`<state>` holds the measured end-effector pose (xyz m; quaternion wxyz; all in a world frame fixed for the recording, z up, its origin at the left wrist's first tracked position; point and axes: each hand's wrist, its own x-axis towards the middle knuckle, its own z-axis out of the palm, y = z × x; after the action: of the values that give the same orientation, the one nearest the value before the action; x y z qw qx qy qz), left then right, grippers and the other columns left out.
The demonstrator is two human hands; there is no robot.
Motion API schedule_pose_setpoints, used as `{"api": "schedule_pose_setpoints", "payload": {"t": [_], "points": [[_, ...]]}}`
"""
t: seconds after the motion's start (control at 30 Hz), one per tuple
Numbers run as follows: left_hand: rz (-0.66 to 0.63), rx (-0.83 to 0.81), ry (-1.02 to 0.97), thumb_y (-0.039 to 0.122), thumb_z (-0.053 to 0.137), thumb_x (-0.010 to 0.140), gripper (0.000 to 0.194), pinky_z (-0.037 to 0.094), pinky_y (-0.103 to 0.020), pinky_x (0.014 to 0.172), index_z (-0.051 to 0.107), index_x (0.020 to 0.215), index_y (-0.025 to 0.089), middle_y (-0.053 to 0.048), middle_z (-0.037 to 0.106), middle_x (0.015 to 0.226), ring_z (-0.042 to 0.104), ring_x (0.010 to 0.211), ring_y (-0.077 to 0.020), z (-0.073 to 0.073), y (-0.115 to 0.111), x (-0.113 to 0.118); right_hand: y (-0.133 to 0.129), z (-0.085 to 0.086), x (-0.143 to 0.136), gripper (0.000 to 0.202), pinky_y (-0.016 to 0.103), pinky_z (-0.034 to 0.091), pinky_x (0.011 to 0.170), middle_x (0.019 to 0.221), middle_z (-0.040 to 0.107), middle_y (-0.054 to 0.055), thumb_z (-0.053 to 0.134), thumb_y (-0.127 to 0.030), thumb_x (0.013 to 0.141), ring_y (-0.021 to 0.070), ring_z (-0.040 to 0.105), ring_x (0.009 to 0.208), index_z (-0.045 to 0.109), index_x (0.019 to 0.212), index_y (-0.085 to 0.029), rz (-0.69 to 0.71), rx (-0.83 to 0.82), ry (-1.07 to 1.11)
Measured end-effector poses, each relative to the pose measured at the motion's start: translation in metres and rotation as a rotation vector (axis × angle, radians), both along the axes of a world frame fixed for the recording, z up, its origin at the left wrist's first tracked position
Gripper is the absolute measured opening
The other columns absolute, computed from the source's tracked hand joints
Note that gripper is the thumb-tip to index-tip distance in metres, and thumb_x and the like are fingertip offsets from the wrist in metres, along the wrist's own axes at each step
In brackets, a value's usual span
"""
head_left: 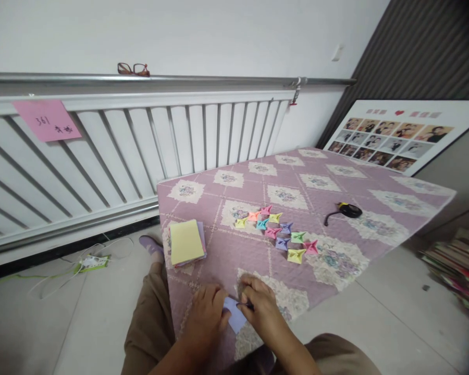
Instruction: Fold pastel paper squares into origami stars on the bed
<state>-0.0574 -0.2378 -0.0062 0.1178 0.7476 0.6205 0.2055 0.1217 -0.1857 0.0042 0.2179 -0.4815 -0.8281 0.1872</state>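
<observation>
At the near edge of the table lies a lilac piece of paper (pixel 236 316), partly covered by my fingers. My left hand (pixel 207 315) is closed on the paper's left side, thumb over it. On the other side, my right hand (pixel 262 307) is closed around a slim dark tool (pixel 245 304), whose tip meets the paper's upper right part. Most of that tool is hidden, so its kind is unclear. Ahead of the hands stand several small folded paper shapes (pixel 282 242) in pink, yellow, green, blue and purple. A stack of coloured paper (pixel 186 242), yellow on top, rests at the left.
A black and yellow tape measure (pixel 349 210) with a strap lies toward the right of the cloth-covered table (pixel 234 179). Behind is a white radiator (pixel 211 135), with glasses (pixel 133 69) on the pipe above. A photo board (pixel 398 136) leans at the back right.
</observation>
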Motion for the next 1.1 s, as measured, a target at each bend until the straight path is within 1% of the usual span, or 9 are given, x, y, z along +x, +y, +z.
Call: {"api": "schedule_pose_setpoints", "payload": {"t": [0.07, 0.2, 0.33, 0.47, 0.57, 0.73, 0.93, 1.0, 1.1], "points": [[-0.031, 0.016, 0.011, 0.017, 0.061, 0.083, 0.029, 0.038, -0.043, 0.094, 0.056, 0.110, 0.024, -0.005, 0.054, 0.116, 0.048, 0.108, -0.0253, 0.005, 0.004, -0.005, -0.002, -0.003, 0.002, 0.020, 0.042, 0.040, 0.090, 0.110, 0.063, 0.004, 0.067, -0.008, 0.066, 0.0254, 0.056, 0.108, 0.054, 0.071, -0.023, 0.011, 0.045, 0.011], [-0.144, 0.000, 0.027, 0.021, 0.064, 0.082, 0.022, 0.040, -0.040, 0.089, 0.060, 0.103, 0.025, -0.002, 0.058, 0.107, 0.051, 0.101, -0.0235, 0.012, 0.009, -0.011, -0.004, -0.010, 0.004, 0.021, 0.043, 0.043, 0.089, 0.109, 0.064, 0.005, 0.068, -0.008, 0.067, 0.0259, 0.058, 0.106, 0.054, 0.071, -0.023, 0.014, 0.133, 0.036], [-0.156, 0.053, 0.039, 0.021, 0.065, 0.082, 0.022, 0.040, -0.041, 0.087, 0.060, 0.103, 0.024, -0.003, 0.059, 0.105, 0.052, 0.098, -0.0239, 0.007, 0.009, -0.012, -0.005, -0.015, 0.005, 0.020, 0.044, 0.044, 0.091, 0.111, 0.064, 0.006, 0.068, -0.010, 0.070, 0.0263, 0.058, 0.107, 0.058, 0.080, -0.024, 0.009, 0.211, 0.070], [-0.155, 0.109, 0.030, 0.017, 0.065, 0.080, 0.020, 0.040, -0.040, 0.085, 0.060, 0.099, 0.023, -0.002, 0.060, 0.102, 0.052, 0.094, -0.0230, 0.000, 0.007, -0.011, -0.007, -0.018, 0.006, 0.025, 0.044, 0.045, 0.092, 0.113, 0.064, 0.007, 0.067, -0.011, 0.073, 0.0263, 0.058, 0.108, 0.062, 0.093, -0.025, 0.015, 0.255, 0.079], [-0.152, 0.132, 0.016, 0.016, 0.065, 0.080, 0.018, 0.040, -0.039, 0.084, 0.060, 0.096, 0.023, -0.002, 0.059, 0.101, 0.052, 0.093, -0.0225, -0.003, 0.007, -0.011, -0.007, -0.019, 0.006, 0.025, 0.045, 0.045, 0.093, 0.113, 0.063, 0.008, 0.066, -0.012, 0.074, 0.0266, 0.058, 0.108, 0.063, 0.095, -0.025, 0.022, 0.246, 0.066], [-0.168, 0.148, 0.009, 0.017, 0.063, 0.082, 0.014, 0.041, -0.038, 0.084, 0.061, 0.095, 0.022, -0.003, 0.059, 0.101, 0.052, 0.093, -0.0221, -0.004, 0.007, -0.011, -0.007, -0.016, 0.005, 0.030, 0.047, 0.044, 0.093, 0.117, 0.062, 0.009, 0.065, -0.016, 0.076, 0.0274, 0.057, 0.110, 0.064, 0.105, -0.026, 0.018, 0.208, 0.034], [-0.164, 0.097, 0.012, 0.018, 0.063, 0.083, 0.011, 0.040, -0.039, 0.085, 0.060, 0.092, 0.023, -0.002, 0.059, 0.101, 0.052, 0.095, -0.0222, -0.006, 0.006, -0.012, -0.007, -0.011, 0.003, 0.027, 0.046, 0.043, 0.096, 0.118, 0.061, 0.010, 0.065, -0.018, 0.076, 0.0281, 0.055, 0.114, 0.065, 0.103, -0.024, -0.001, 0.151, 0.039], [-0.167, 0.091, 0.018, 0.018, 0.063, 0.083, 0.010, 0.040, -0.039, 0.085, 0.060, 0.092, 0.023, -0.002, 0.059, 0.101, 0.052, 0.095, -0.0223, -0.007, 0.006, -0.012, -0.007, -0.010, 0.003, 0.023, 0.046, 0.043, 0.096, 0.118, 0.061, 0.009, 0.064, -0.018, 0.077, 0.0279, 0.055, 0.114, 0.065, 0.099, -0.025, -0.007, 0.132, 0.033], [-0.169, 0.081, 0.027, 0.018, 0.062, 0.084, 0.014, 0.041, -0.039, 0.087, 0.060, 0.097, 0.023, -0.002, 0.059, 0.102, 0.052, 0.096, -0.0226, -0.006, 0.005, -0.011, -0.007, -0.010, 0.003, 0.020, 0.046, 0.042, 0.096, 0.118, 0.061, 0.008, 0.064, -0.019, 0.077, 0.0277, 0.054, 0.114, 0.066, 0.096, -0.025, -0.011, 0.113, 0.026]]}}
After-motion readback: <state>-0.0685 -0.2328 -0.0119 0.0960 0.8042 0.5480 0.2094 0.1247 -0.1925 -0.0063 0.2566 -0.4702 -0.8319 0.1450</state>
